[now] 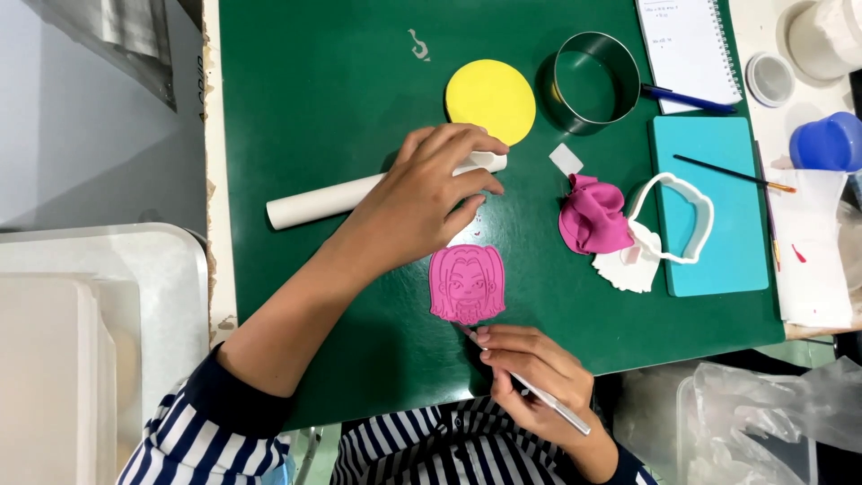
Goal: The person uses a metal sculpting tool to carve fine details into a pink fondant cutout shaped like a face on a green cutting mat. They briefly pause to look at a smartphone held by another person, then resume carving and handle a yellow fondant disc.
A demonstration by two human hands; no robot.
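Pink face cutout (467, 284) lies upright on the green mat (314, 90). Just below it, right hand (537, 377) pinches a thin tool (530, 388), tip at its chin; left hand (422, 199), fingers loosely spread, rests above on the white roller (310, 203).

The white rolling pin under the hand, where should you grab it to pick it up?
Probably by its bare left half. The white rolling pin lies flat on the green mat, tilted slightly, and the left hand covers its right end. Come from above and wrap fingers around the round shaft; the mat around that end looks free of other things.
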